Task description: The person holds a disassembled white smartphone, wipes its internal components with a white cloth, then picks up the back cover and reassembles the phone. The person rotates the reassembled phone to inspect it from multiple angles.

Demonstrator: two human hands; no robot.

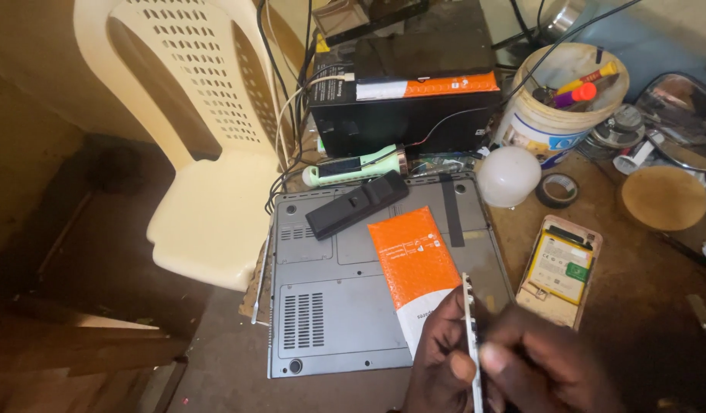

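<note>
Chair: a cream plastic chair stands far to the left of the fingers, beside the desk.
Laptop: a grey laptop lies underside up, just left of and under the fingers; a black remote-like bar and an orange-and-white padded pouch rest on it.
Left hand: the left hand has its fingers pressed against the left face of a thin white panel, thumb near the edge.
Panel: held edge-on between both hands, upright, just above the pouch's lower end. It looks light, stiff and thin, probably brittle if bent; best held by its long edges, not its faces.
Right hand: the right hand is blurred; its fingers pinch the panel's right side.
Opened phone: an open phone body with its battery showing lies just beyond the right fingers.
</note>
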